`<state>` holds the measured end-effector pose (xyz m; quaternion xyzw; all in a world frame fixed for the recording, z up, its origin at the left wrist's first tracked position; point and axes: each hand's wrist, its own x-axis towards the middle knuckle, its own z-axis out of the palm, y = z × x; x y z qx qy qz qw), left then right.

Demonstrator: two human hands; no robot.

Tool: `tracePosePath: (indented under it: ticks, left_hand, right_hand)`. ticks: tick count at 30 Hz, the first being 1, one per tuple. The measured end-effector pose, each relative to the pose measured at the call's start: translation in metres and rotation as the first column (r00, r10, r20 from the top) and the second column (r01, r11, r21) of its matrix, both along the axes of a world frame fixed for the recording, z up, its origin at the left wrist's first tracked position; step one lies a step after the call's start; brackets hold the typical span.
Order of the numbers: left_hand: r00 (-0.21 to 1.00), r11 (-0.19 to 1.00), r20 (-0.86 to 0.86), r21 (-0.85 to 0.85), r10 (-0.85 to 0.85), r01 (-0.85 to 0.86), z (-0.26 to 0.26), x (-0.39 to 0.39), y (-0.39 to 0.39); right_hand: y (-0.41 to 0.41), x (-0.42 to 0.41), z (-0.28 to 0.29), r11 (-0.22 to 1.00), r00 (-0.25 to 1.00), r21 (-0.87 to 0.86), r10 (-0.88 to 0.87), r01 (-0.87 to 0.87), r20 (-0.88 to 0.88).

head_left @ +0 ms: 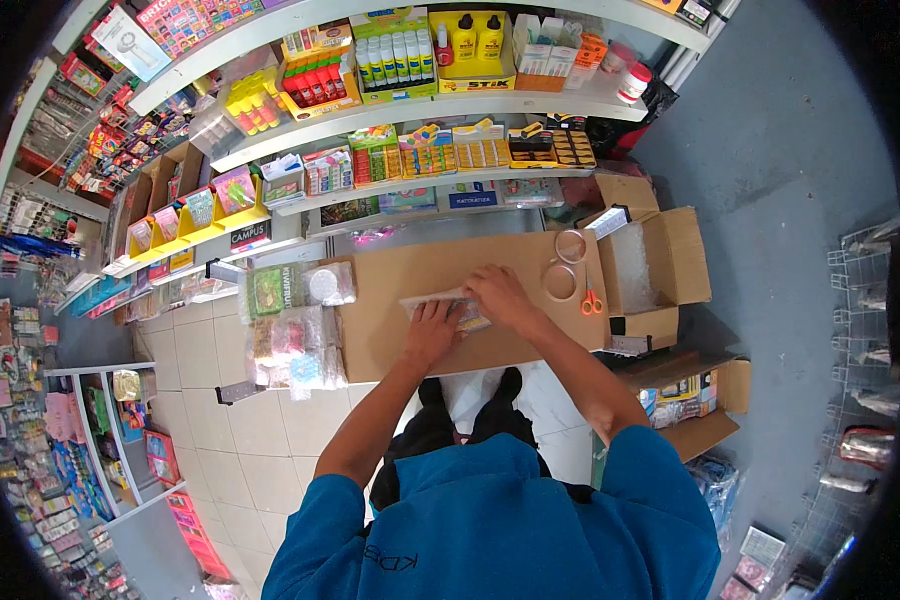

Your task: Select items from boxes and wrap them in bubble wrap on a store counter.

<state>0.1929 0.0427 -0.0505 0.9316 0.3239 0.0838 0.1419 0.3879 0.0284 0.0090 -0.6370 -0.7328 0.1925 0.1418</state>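
Observation:
A small flat package in clear bubble wrap lies on the cardboard-topped work table before me. My left hand presses over its near left part, fingers laid on the wrap and holding it down. My right hand grips the far edge of the same package with bent fingers. A whitish wrap edge shows past my left fingertips. What is inside is mostly hidden by my hands. To the right lie two rolls of clear tape and a pair of scissors with orange handles.
Several bubble-wrapped packages are gathered at the table's left end, beside a wrapped green box. An open cardboard box holding bubble wrap stands at the right. Shelves with glue sticks and erasers rise beyond the table.

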Motion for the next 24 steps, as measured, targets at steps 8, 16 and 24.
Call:
tracePosePath:
  ticks: [8,16,24]
  left_hand:
    - [0.974,0.991,0.210,0.091,0.079,-0.099,-0.029,-0.017,-0.013]
    - [0.986,0.979,0.108,0.148,0.125,-0.141,-0.026,-0.029,-0.029]
    - [0.985,0.987,-0.079,-0.033,0.155,-0.158,-0.010,-0.023,-0.029]
  right_hand:
    - [-0.049,-0.013,-0.040,0.991,0.978,0.019,0.124,-0.129,0.165]
    - [-0.065,-0.017,-0.058,0.979,0.987,0.184,0.056,-0.083,0.148]
    - [-0.059,-0.016,-0.054,0.990,0.992,0.137,0.025,-0.042,0.124]
